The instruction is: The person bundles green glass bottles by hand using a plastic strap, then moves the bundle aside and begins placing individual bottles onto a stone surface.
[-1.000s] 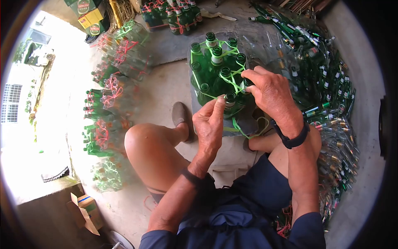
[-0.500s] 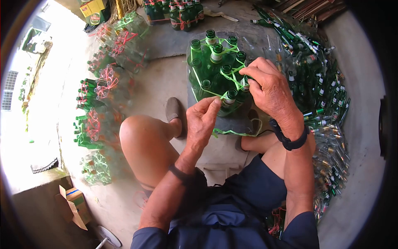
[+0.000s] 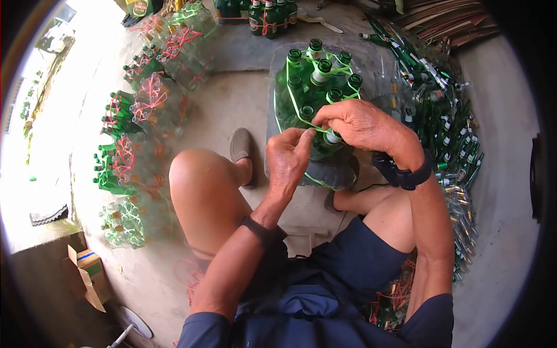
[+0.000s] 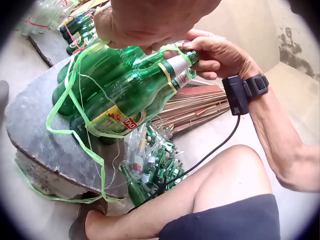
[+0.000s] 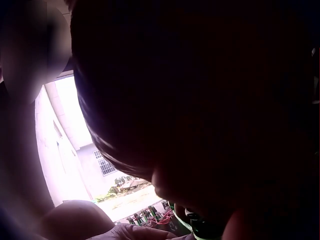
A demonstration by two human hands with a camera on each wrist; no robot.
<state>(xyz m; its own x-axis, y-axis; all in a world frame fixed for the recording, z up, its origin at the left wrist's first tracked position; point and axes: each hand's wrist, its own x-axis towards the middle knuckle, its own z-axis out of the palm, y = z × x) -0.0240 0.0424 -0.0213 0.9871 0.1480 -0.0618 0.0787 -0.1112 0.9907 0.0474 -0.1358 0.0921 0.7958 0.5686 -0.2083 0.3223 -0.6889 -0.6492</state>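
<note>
A cluster of upright green glass bottles (image 3: 284, 104) stands on a grey slab (image 4: 30, 115), with light-green plastic strap (image 3: 295, 103) running around and between the necks. My left hand (image 3: 290, 153) pinches the strap between thumb and forefinger at the near side of the cluster. Beside it, my right hand (image 3: 365, 126) bends over the nearest bottle necks, fingers curled on the strap. The left wrist view shows the right hand (image 4: 220, 55) at the top of a labelled bottle (image 4: 127, 95). A loose strap end hangs over the slab's edge. The right wrist view is mostly dark.
Strapped bottle bundles (image 3: 151, 95) line the floor at left, with another bundle (image 3: 270, 18) at the back. Loose bottles (image 3: 447, 124) are heaped at right, near thin wooden strips (image 3: 447, 20). An open cardboard box (image 3: 93, 269) sits at lower left.
My right hand has come down and left over the near bottle necks, closer to my left hand. The left hand keeps its pinch on the strap. The head view has shifted slightly.
</note>
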